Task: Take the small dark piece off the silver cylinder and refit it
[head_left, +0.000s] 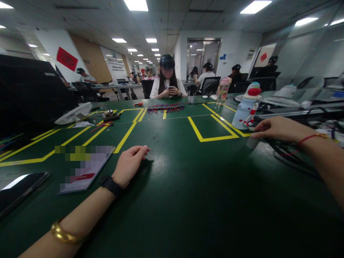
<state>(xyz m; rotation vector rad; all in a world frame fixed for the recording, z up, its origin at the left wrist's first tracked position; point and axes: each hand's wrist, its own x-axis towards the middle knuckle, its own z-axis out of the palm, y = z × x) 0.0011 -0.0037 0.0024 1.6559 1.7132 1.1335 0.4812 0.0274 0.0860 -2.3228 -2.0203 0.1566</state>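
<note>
My left hand [128, 164] rests at the middle of the green table [188, 200], its fingers curled together and nothing showing in them. A black band circles that wrist, with a gold bangle farther up the arm. Over on the right, my right hand [281, 129] is pinched closed, palm down. A small whitish, blurred object [252, 142] shows just under its fingertips; its kind is unclear. Right beside those fingers stands a light blue bottle [242, 111] with a red-and-white figure on it. Black cables [288, 152] lie beneath my right wrist.
Left of my left hand lie a tablet-like slab [88, 175], partly blurred out, and a phone [21, 190]. Yellow tape [219, 138] marks the table. Farther back are bundled coloured wires [165, 107], a screwdriver [138, 104], a clear bottle [223, 91] and a seated person [168, 80] holding a phone.
</note>
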